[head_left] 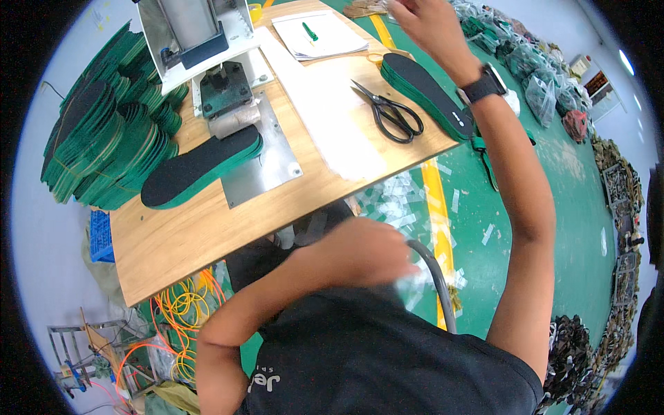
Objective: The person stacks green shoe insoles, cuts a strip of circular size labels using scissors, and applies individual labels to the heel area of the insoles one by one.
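My left hand (370, 252) is over my lap, just off the table's near edge; it is smeared by motion, so its fingers and anything in them cannot be made out. My right hand (418, 17) is raised past the table's far right corner, partly cut off by the frame, a dark watch (486, 84) on its wrist. Below that forearm lies a pile of black-topped green insoles (425, 90). Black-handled scissors (391, 114) rest beside it, blades apart. Another small insole stack (200, 169) sits under the press's roller (234, 121), partly on a metal plate (270, 176).
A white press (200, 41) stands at the table's back left, beside tall stacks of green insoles (104, 131). Paper with a green pen (309, 31) lies at the back. Orange and yellow hoses (183, 311) hang below the wooden table (173, 252). Filled plastic bags (532, 69) line the right wall.
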A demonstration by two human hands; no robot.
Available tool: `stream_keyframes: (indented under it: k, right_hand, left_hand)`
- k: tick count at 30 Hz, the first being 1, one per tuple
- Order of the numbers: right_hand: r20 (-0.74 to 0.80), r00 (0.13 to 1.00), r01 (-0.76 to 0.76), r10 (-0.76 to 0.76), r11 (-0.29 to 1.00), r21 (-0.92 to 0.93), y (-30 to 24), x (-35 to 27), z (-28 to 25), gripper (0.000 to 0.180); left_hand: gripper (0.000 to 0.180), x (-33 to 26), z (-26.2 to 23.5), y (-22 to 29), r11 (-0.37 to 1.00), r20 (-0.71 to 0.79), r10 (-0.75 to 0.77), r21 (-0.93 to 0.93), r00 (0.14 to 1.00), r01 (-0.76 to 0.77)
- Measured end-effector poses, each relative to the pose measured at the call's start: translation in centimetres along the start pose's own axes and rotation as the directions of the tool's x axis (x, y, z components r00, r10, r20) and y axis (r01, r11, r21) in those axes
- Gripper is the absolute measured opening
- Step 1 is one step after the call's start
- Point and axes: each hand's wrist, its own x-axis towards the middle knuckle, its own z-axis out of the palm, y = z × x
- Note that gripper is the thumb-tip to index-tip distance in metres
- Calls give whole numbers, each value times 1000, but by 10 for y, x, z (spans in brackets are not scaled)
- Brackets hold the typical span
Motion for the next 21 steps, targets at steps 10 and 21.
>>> stream_keyframes:
  k: [10,21]
  right_hand:
    - [504,814,-274,290,956,-108,4,-70,153,36]
    - [249,882,-424,399,904,54,-2,-74,168,17]
  left_hand:
    - [20,-114,-45,-47,675,-300,-736,-247,607,696]
    - [19,-117,-46,-56,615,-281,-788,-339,548,712]
